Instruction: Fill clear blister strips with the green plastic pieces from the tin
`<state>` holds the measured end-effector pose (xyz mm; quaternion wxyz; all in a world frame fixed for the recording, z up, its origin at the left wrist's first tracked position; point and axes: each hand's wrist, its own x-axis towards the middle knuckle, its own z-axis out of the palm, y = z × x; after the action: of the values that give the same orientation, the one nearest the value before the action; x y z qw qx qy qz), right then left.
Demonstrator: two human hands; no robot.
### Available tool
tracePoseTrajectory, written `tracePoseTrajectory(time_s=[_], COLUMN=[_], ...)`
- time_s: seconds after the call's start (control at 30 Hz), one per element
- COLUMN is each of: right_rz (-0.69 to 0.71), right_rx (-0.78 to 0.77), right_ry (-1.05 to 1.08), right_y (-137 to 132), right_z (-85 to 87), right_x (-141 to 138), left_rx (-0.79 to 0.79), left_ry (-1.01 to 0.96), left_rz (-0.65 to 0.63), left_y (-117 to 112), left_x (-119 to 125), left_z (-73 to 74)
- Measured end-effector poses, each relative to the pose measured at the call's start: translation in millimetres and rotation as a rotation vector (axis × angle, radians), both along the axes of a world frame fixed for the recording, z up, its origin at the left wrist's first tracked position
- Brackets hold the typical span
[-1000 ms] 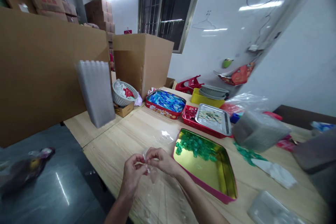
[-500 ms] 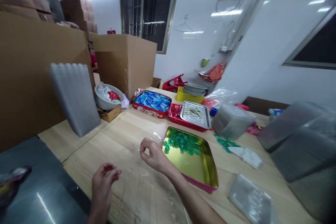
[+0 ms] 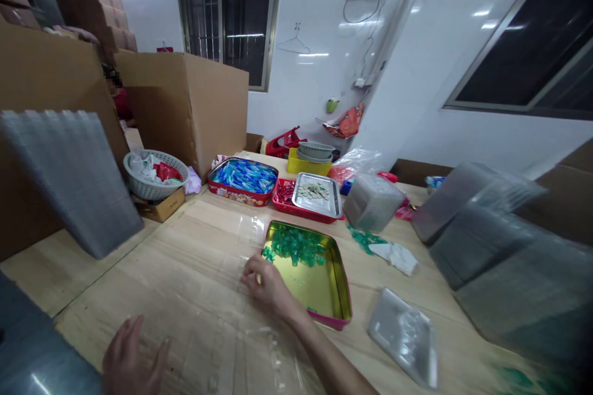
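My right hand (image 3: 265, 287) is at the left edge of a gold-lined tin (image 3: 324, 287), its fingers curled in a pinch; what they hold, if anything, is too small to tell. Beneath and around it, clear plastic blister sheets (image 3: 252, 231) lie on the table, hard to make out against the wood. Small green translucent pieces (image 3: 299, 245) are heaped at the far end of the tin. Low in the view on the left, my left hand (image 3: 134, 358) hovers over the table with fingers spread, holding nothing visible.
Beyond the tin stand a tin of blue pieces (image 3: 245, 176) and a silver tray (image 3: 317, 194) on a red one. Stacked clear trays lean at the left (image 3: 78, 179) and right (image 3: 519, 259). A clear pack (image 3: 403, 336) lies right of the tin. A person sits behind the cardboard boxes.
The view has turned to the right. My left hand has opened and moved down and left in view. My right hand stays pinched beside the tin, slightly lower over the sheets.
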<state>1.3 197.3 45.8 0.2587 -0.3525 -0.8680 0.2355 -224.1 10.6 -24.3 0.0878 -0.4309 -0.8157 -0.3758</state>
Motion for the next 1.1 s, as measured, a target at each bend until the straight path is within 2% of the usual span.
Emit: tracePoseTrajectory(time_s=[0.07, 0.13, 0.2, 0.27, 0.37, 0.47, 0.57, 0.63, 0.7, 0.77, 0.83, 0.87, 0.93, 1.0, 1.1], right_rz=[-0.158, -0.265, -0.315, -0.33, -0.323, -0.303, -0.266, -0.243, -0.221, -0.155, -0.029, 0.027, 0.063, 0.003, -0.067], right_rx=[-0.042, -0.069, -0.095, -0.117, -0.129, -0.134, -0.139, -0.138, -0.138, -0.161, -0.241, -0.294, -0.367, -0.385, -0.432], right_ry=[-0.064, -0.136, -0.195, -0.251, -0.295, -0.288, -0.225, -0.158, -0.087, 0.025, 0.163, 0.207, 0.237, 0.243, 0.319], right_y=[23, 46, 64, 75, 79, 77, 70, 59, 39, 9, -25, -41, -68, -85, -96], right_z=[-5.1, -12.0, -20.4, -28.6, -37.2, -39.7, -34.4, -25.4, -12.4, 1.5, 12.1, 14.8, 13.9, 5.7, -10.4], right_x=[16, 27, 29, 25, 16, 16, 31, 47, 63, 74, 80, 82, 85, 88, 94], left_rx=[-0.074, -0.281, -0.476, -0.616, -0.694, -0.696, -0.64, -0.492, -0.274, -0.086, 0.006, 0.01, -0.014, -0.038, -0.094], left_ry=[0.059, 0.138, 0.15, 0.119, 0.08, 0.093, 0.096, 0.017, -0.221, -0.673, -1.317, -1.613, -2.01, -2.19, -2.249], left_rz=[-0.087, -0.187, -0.32, -0.438, -0.547, -0.614, -0.674, -0.724, -0.74, -0.687, -0.596, -0.602, -0.527, -0.389, -0.242], left_y=[9, 17, 24, 29, 36, 41, 45, 47, 49, 53, 60, 64, 71, 75, 72], left_x=[38, 78, 109, 125, 125, 109, 93, 91, 101, 124, 151, 164, 184, 194, 194], left_z=[-3.1, -9.3, -17.0, -24.3, -32.0, -34.0, -26.3, -14.0, 3.4, 23.8, 43.0, 50.6, 59.3, 59.5, 51.0])
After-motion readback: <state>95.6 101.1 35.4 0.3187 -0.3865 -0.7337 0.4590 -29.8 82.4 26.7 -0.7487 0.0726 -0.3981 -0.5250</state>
